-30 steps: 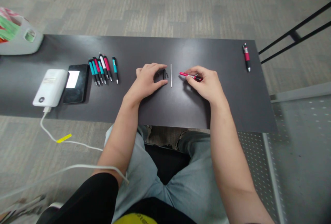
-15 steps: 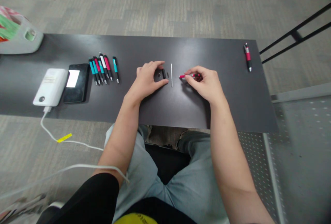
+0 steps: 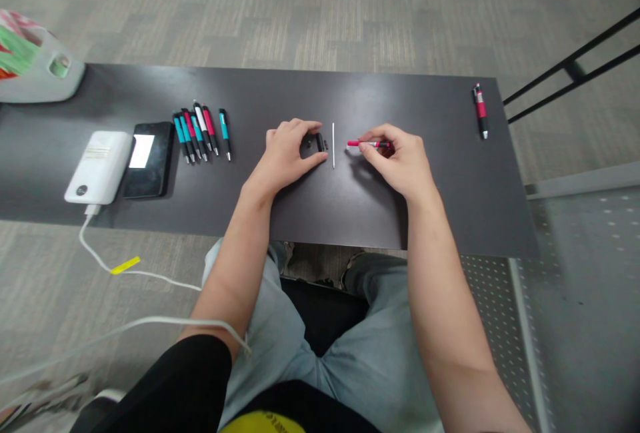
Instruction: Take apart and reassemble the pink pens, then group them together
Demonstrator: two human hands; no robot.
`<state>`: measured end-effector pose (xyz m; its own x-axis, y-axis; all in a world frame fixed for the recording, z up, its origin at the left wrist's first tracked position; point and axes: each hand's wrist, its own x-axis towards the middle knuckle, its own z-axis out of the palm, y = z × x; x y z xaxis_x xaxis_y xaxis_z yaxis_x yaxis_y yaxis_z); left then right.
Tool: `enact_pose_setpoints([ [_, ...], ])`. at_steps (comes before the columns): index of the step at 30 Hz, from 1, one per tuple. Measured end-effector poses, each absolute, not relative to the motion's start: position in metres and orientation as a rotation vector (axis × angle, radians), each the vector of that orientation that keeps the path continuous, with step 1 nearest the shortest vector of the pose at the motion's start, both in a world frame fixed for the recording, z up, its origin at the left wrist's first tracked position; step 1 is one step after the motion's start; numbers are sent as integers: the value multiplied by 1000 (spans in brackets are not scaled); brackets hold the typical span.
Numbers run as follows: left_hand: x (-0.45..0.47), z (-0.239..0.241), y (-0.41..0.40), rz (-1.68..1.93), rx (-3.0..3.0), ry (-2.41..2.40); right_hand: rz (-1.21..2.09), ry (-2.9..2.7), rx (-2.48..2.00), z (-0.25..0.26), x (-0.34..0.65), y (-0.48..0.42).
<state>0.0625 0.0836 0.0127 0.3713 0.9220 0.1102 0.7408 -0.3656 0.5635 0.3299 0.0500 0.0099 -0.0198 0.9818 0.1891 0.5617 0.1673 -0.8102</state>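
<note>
My right hand (image 3: 400,156) pinches a pink pen barrel (image 3: 353,144) with a dark end, held level just above the table. Left of it, a thin silvery pen refill (image 3: 333,146) lies upright in the view on the dark tabletop. My left hand (image 3: 290,150) rests on the table with thumb and index finger apart, curved around a short black tube (image 3: 320,142). Whether a fingertip touches the tube I cannot tell. Tiny dark parts (image 3: 326,145) lie beside the tube, too small to make out fully.
Several teal, pink and white pens (image 3: 197,133) lie at the left, near a black phone-like device (image 3: 150,176) and a white power bank (image 3: 95,166) with a cable. A pink-and-black pen (image 3: 481,112) lies far right. A white container (image 3: 65,83) stands at the far left.
My left index fingertip has come slightly nearer the black tube, which sits a little further right. My right hand keeps its pinch on the pink barrel, nearly unmoved.
</note>
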Motion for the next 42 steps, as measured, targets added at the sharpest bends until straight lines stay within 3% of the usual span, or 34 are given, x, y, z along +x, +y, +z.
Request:
enact_pose_setpoints([
  [7,62,13,83,593,2200,1446,574,-1603,-1549,5,335,54],
  [42,70,16,83,698,2181,1465,566,-1792,-1657,-2,334,54],
])
